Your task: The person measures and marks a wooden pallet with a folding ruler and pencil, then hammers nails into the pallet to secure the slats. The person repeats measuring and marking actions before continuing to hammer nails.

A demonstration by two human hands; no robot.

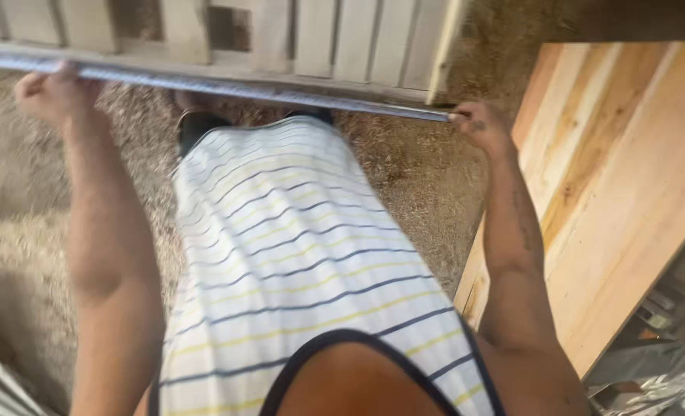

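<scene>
Striped sleeveless shirt fills near view; operator looks straight down. Both arms extended forward. Left hand fisted around one end of long grey metal bar; right hand pinches opposite end. End-to-end grip keeps bar level, crosswise. Wooden boards lean at right. Sawdust floor below. Slatted wooden pallet lies just beyond bar.
</scene>
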